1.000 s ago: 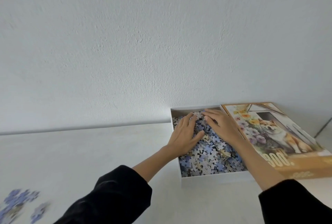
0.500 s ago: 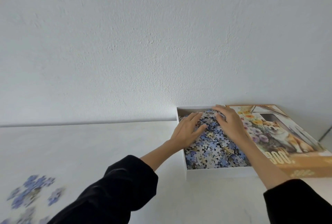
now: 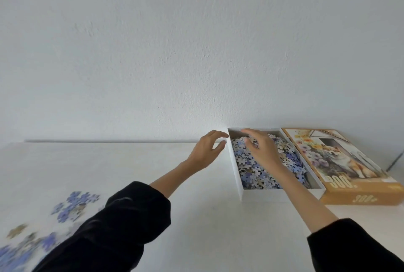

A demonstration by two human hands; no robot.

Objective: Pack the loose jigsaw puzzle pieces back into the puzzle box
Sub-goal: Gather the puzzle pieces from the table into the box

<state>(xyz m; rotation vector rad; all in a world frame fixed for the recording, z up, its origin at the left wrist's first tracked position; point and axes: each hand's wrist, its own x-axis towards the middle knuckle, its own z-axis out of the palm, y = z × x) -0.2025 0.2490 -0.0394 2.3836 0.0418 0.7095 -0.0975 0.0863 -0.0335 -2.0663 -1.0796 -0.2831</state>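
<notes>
Two hands are out over the white table (image 3: 196, 217) in the head view, and they are apart. The left hand (image 3: 206, 151) hovers just outside the puzzle box (image 3: 239, 184), beside its left wall. Its fingers are loosely curved, thumb spread away from them, and it grips nothing. The right hand (image 3: 261, 151) is over the box, palm down on the heaped pieces (image 3: 255, 173), fingers spread and relaxed across the pile, forefinger reaching toward the far left corner.

The box itself is a shallow white tray at the far right of the table, its back edge up against the pale wall (image 3: 196, 53). It is well filled with blue, white and grey pieces (the heap rises highest under the right hand). Touching its right side lies the lid (image 3: 341, 162), picture side up, showing an orange dog among flowers and the number 300 in gold.

Well apart from all that, down at the near left of the table, the loose pieces (image 3: 74, 206) lie scattered in blue and tan clusters, blurred in this shot. Black sleeves (image 3: 122, 223) cover both forearms short of the wrists.
</notes>
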